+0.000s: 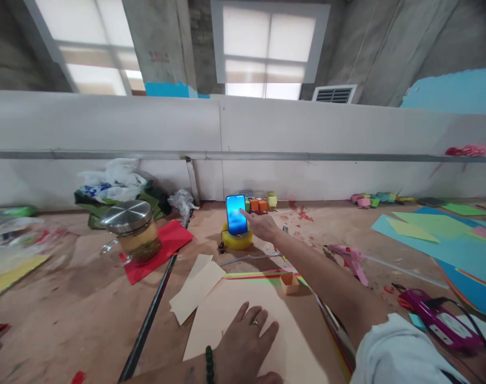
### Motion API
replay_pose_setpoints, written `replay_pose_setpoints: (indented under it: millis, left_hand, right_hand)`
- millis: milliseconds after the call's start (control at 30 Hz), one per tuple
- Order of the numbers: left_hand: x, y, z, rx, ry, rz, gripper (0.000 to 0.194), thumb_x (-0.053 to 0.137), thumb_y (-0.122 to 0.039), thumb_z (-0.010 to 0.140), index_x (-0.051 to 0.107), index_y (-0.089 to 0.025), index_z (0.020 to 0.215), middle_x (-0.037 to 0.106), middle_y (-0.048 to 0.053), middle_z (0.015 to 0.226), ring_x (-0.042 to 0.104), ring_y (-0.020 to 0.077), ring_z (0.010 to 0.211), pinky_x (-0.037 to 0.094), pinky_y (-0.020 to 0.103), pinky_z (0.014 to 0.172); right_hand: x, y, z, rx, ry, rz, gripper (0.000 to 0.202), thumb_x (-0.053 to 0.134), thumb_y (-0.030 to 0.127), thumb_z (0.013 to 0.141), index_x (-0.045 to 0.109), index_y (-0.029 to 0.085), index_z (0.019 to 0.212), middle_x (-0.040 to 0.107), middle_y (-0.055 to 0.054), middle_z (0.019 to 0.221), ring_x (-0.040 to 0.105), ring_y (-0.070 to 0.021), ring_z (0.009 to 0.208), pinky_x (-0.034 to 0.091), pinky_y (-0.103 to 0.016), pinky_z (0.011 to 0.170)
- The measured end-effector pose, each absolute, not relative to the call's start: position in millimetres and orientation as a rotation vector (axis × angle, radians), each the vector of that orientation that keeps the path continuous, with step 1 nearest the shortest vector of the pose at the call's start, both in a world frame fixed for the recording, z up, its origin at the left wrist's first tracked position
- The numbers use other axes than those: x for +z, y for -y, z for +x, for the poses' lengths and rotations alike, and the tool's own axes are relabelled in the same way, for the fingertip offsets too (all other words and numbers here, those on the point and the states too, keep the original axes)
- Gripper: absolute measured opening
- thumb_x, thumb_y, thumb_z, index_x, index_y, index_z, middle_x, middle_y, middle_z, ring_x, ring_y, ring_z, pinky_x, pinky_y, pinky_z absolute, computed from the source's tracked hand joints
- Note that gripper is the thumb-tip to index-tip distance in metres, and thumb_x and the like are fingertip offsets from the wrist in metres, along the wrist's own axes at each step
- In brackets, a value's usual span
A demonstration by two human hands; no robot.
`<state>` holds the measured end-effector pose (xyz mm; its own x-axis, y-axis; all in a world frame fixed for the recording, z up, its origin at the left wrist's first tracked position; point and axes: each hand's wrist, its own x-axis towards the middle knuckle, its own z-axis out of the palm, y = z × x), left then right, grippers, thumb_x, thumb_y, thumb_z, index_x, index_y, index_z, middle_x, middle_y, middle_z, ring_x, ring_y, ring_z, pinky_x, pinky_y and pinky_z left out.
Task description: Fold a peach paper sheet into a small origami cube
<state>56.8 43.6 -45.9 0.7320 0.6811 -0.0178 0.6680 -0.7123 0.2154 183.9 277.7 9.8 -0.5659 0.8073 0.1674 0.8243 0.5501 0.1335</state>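
Note:
My left hand, with a ring and a green bead bracelet at the wrist, lies with fingers apart on a stack of pale peach paper. My right hand reaches forward, its index finger extended to the lit blue screen of a phone. The phone stands upright against a yellow roll. The other fingers of this hand are curled, and nothing shows in them. A small folded peach paper box sits on the stack under my right forearm. Cut peach strips lie at the stack's left.
A glass tea mug stands on red paper at the left. Plastic bags are behind it. Small coloured boxes sit behind the phone. On the right are a pink glue gun, a purple device and coloured sheets.

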Motion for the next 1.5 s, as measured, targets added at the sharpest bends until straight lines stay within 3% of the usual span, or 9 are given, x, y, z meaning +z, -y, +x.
replay_pose_setpoints:
  millis: [200,533,833,1233,1367,1500]
  left_hand:
    - [-52.7,-44.9,57.1,0.128,-1.057,2.786,0.074,0.053,-0.065,0.082,0.049,-0.013,0.134,0.056,0.021,0.130,0.048,0.0353,0.122,0.034,0.058,0.106]
    - [-39.8,-42.9,59.2,0.042,-1.080,2.689,0.074,0.054,-0.063,0.083,0.048,-0.013,0.137,0.054,0.023,0.133,0.046,0.0362,0.126,0.031,0.058,0.108]
    - [-55.7,-41.8,58.6,0.109,-1.105,2.703,0.076,0.056,-0.063,0.080,0.045,-0.015,0.138,0.052,0.020,0.136,0.044,0.0352,0.128,0.027,0.058,0.111]
    - [-39.2,-35.2,60.7,0.163,-1.150,2.605,0.068,0.062,-0.055,0.080,0.049,-0.017,0.135,0.053,0.018,0.135,0.044,0.0331,0.129,0.026,0.055,0.112]
    - [-39.1,-32.7,63.3,0.217,-1.159,2.595,0.068,0.070,-0.048,0.075,0.051,-0.017,0.132,0.059,0.014,0.125,0.052,0.0307,0.116,0.036,0.050,0.106]
    - [-39.9,-31.5,64.0,0.318,-1.246,2.553,0.076,0.076,-0.044,0.067,0.049,-0.018,0.134,0.061,0.012,0.118,0.055,0.0292,0.103,0.045,0.045,0.094]
  right_hand:
    - [1.1,-269.4,176.0,-0.279,2.845,-1.255,0.054,0.035,0.015,0.095,0.036,0.029,0.147,0.067,-0.011,0.112,0.063,-0.0254,0.094,0.044,-0.031,0.072]
    - [5.0,-275.2,159.1,-0.318,2.790,-1.334,0.061,0.032,0.013,0.094,0.020,0.024,0.152,0.066,-0.016,0.113,0.066,-0.0270,0.092,0.046,-0.032,0.070]
    - [0.5,-272.9,170.7,-0.350,2.807,-1.380,0.058,0.031,0.014,0.095,0.023,0.025,0.152,0.066,-0.015,0.116,0.065,-0.0262,0.095,0.046,-0.032,0.074]
    - [17.2,-260.9,195.9,-0.347,2.694,-1.547,0.054,0.034,0.015,0.093,0.034,0.021,0.147,0.067,-0.016,0.116,0.066,-0.0263,0.096,0.047,-0.033,0.075]
    - [38.1,-236.1,194.4,-0.311,2.632,-1.560,0.049,0.035,0.018,0.094,0.042,0.020,0.142,0.067,-0.014,0.119,0.065,-0.0248,0.099,0.046,-0.032,0.078]
    - [63.6,-174.2,195.1,-0.236,2.628,-1.526,0.038,0.038,0.022,0.094,0.059,0.023,0.125,0.071,-0.007,0.110,0.066,-0.0214,0.096,0.045,-0.028,0.075]
